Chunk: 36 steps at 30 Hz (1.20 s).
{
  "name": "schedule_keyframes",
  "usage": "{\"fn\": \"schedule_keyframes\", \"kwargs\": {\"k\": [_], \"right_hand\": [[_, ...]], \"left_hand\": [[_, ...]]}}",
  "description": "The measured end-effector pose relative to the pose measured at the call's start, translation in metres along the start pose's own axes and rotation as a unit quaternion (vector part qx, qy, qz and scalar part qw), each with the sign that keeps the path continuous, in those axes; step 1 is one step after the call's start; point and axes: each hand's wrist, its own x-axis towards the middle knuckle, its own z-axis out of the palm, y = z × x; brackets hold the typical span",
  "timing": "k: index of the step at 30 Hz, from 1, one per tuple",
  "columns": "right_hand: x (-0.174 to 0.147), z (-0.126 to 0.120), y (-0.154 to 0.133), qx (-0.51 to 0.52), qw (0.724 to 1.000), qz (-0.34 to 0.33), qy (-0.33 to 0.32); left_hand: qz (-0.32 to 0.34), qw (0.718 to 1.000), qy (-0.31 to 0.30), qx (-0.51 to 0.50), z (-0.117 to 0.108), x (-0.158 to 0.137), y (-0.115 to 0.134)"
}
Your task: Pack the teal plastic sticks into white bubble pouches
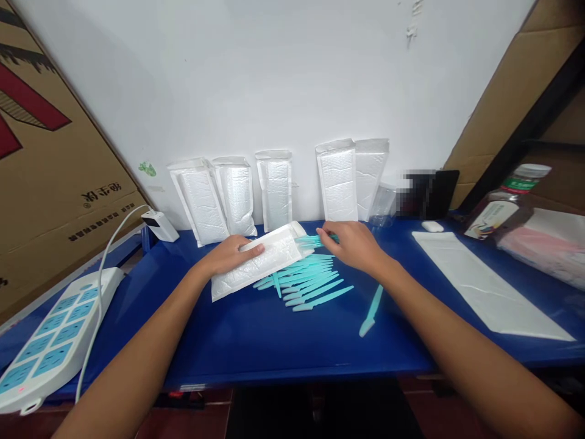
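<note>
My left hand [233, 255] grips a white bubble mailer [260, 259], thumb on top, its mouth tilted up to the right. At that mouth, my right hand [350, 244] pinches several turquoise eyebrow razors [311, 241], whose near ends reach into the opening. Below the mailer lies a spread pile of similar razors [315, 280] on the blue table [274, 347]. One single razor [371, 312] lies apart, under my right forearm. How deep the held razors go into the mailer is hidden.
Several bubble mailers [237, 195] lean upright against the white wall. Another mailer [489, 283] lies flat at right, near a bottle [507, 201], a clear plastic cup [385, 204] and a small white case [432, 226]. A power strip [57, 335] with a cable and a white charger [159, 225] are at left.
</note>
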Motion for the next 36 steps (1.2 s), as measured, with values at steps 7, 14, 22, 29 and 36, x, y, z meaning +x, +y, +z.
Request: {"fn": "schedule_keyframes", "kwargs": {"k": [7, 14, 22, 29, 36], "right_hand": [[-0.003, -0.001, -0.016, -0.044, 0.999, -0.026, 0.014], [-0.009, 0.001, -0.047, 0.019, 0.985, -0.149, 0.085], [-0.014, -0.005, -0.062, 0.247, 0.96, -0.123, 0.051], [-0.017, -0.008, -0.064, 0.406, 0.907, -0.098, 0.055], [-0.011, -0.011, -0.055, 0.395, 0.862, -0.003, 0.319]], "left_hand": [[0.017, 0.998, -0.053, 0.023, 0.006, -0.002, 0.012], [0.045, 0.997, -0.061, 0.007, 0.018, -0.005, 0.028], [0.066, 0.995, -0.065, -0.041, 0.026, -0.006, 0.033], [0.084, 0.994, -0.073, -0.019, 0.029, -0.008, 0.039], [0.034, 0.993, 0.076, -0.08, 0.027, -0.004, 0.03]]}}
